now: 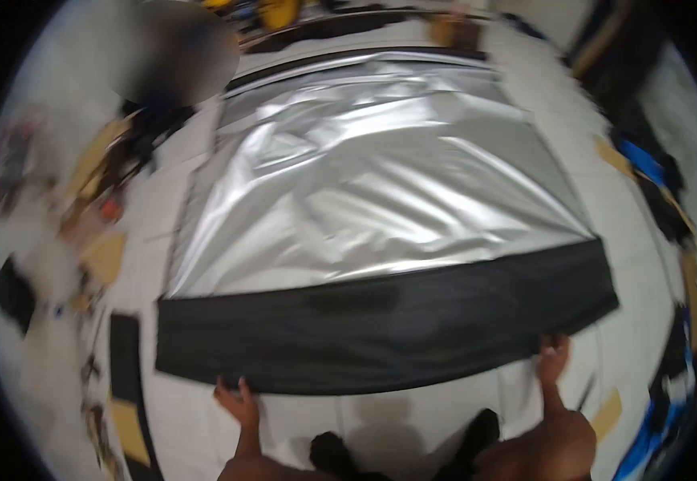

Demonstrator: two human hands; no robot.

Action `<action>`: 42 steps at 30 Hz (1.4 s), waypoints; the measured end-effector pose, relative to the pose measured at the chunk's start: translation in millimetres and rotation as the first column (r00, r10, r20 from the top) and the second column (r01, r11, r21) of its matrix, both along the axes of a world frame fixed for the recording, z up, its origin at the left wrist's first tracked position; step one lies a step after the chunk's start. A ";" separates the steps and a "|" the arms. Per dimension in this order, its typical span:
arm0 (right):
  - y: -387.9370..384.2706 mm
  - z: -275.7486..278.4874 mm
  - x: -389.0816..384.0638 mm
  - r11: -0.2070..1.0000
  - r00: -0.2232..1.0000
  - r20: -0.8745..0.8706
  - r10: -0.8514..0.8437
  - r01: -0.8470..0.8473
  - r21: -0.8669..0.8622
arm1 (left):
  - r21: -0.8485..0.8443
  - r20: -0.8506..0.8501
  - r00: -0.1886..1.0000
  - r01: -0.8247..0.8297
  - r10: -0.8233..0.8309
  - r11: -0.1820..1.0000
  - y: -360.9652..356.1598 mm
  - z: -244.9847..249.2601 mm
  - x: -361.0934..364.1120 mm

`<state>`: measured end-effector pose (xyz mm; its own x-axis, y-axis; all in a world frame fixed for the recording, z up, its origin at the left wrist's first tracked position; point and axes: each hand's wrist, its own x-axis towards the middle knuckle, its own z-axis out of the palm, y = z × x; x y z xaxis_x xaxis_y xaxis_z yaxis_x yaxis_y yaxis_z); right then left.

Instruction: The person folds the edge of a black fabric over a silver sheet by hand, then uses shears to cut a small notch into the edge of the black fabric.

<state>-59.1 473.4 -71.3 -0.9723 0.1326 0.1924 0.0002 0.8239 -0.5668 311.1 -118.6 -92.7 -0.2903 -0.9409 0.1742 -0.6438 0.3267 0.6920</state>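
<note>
A large silver sheet [380,184] lies wrinkled on the floor, with a wide black band [380,329] across its near end. My left hand [240,401] is at the band's near edge, left of centre, with thumb and finger closed over the edge. Farther right, my right hand [555,359] grips the same edge close to the right corner. Both hands are slightly blurred, and the fingertips beneath the band are hidden.
White tiles [380,413] surround the sheet, and my dark-clad feet [334,450] stand before it. Black strips [125,353] and tan pieces [128,429] lie left. Blue and black scraps [645,164] line the right. A blurred person [172,56] is at the upper left.
</note>
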 end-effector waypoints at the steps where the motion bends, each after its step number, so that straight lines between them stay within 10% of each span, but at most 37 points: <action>1: 15.2 -19.6 1.0 0.891 0.998 0.004 -0.069 0.064 -0.449 | 0.210 0.007 0.973 -0.227 0.231 0.951 -13.8 -3.5 11.9; 4: 67.4 -55.7 -18.7 0.785 0.836 0.454 -0.309 0.493 -0.374 | 0.502 -0.100 0.840 -0.421 0.534 0.756 -48.7 -2.2 25.7; 6: 58.7 -40.8 -28.8 0.721 0.819 0.533 -0.210 0.498 -0.482 | 0.768 -0.214 0.809 -0.208 0.548 0.606 -82.7 -7.9 41.5; 15: 76.3 -42.1 -73.9 0.149 0.921 0.380 0.086 0.365 -0.919 | 0.824 -0.352 0.626 -0.145 0.696 0.548 -97.2 5.8 26.1; 24: 48.3 66.8 -196.7 0.523 0.989 0.147 -0.028 0.140 -0.841 | 0.502 -0.662 0.666 0.054 0.344 0.863 -190.7 105.6 -47.0; 28: 65.6 118.3 -157.5 0.394 0.988 0.108 -0.111 0.144 -0.908 | 0.319 -0.831 0.505 0.093 0.231 0.943 -106.9 212.6 -55.6; 31: 83.5 56.3 -92.8 0.293 0.995 0.103 0.010 0.096 -0.951 | 0.350 -0.796 0.580 0.205 0.175 0.914 -84.2 121.4 -0.1; 33: 90.2 -1.7 -61.4 0.240 0.969 0.235 -0.072 0.246 -0.939 | 0.636 -0.596 0.666 0.052 0.448 0.770 -90.3 -3.6 63.9; 36: 148.8 -84.7 -24.3 0.078 0.922 0.387 0.000 0.386 -0.919 | 0.684 -0.562 0.619 -0.026 0.549 0.729 -35.5 -6.1 49.7; 42: 155.2 -64.3 -2.5 0.215 0.896 0.442 -0.047 0.442 -0.871 | 0.706 -0.504 0.590 -0.139 0.630 0.695 -19.2 -2.7 67.3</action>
<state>-61.6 628.6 -135.7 -0.8226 0.2620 -0.5046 0.3946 -0.3760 -0.8384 378.4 -137.7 -95.3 0.0980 -0.8971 -0.4308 0.1250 -0.4183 0.8996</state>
